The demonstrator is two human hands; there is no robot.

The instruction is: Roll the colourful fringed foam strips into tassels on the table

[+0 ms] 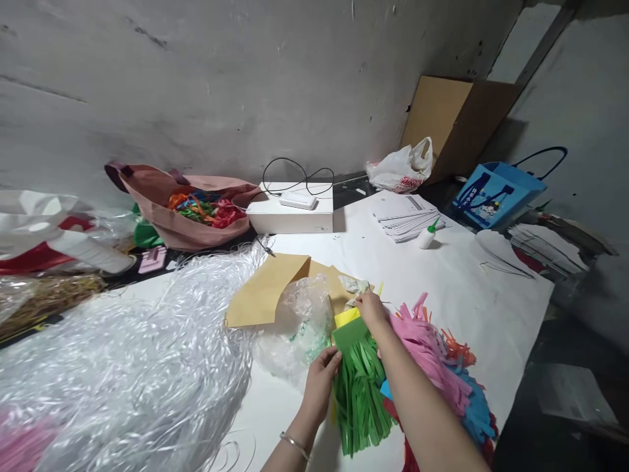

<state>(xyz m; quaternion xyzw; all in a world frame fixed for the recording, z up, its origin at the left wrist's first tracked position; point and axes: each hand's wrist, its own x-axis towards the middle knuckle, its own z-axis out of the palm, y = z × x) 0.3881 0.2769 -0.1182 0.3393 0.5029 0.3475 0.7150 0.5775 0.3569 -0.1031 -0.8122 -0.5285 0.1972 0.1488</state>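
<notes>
A green fringed tissue-paper piece (361, 387) lies in front of me, with an uncut band at its top and strips hanging toward me. My left hand (322, 377) pinches the left edge of this green piece. Beyond it, my right hand (372, 311) has its fingers closed beside a crumpled whitish tissue (354, 287); what they grip is hidden. A yellow paper piece (346, 317) shows just past the green band. Pink fringe (427, 351) and blue fringe (474, 393) lie to the right of my right forearm, with some red strips partly covered.
White shredded strips (147, 354) heap at left. Brown paper (268, 292) and a clear plastic bag (299, 321) lie ahead. Behind are a pink bag (196, 239), a white box (289, 219), a paper stack (400, 219), a green-tipped glue bottle (426, 237) and a blue bag (498, 196).
</notes>
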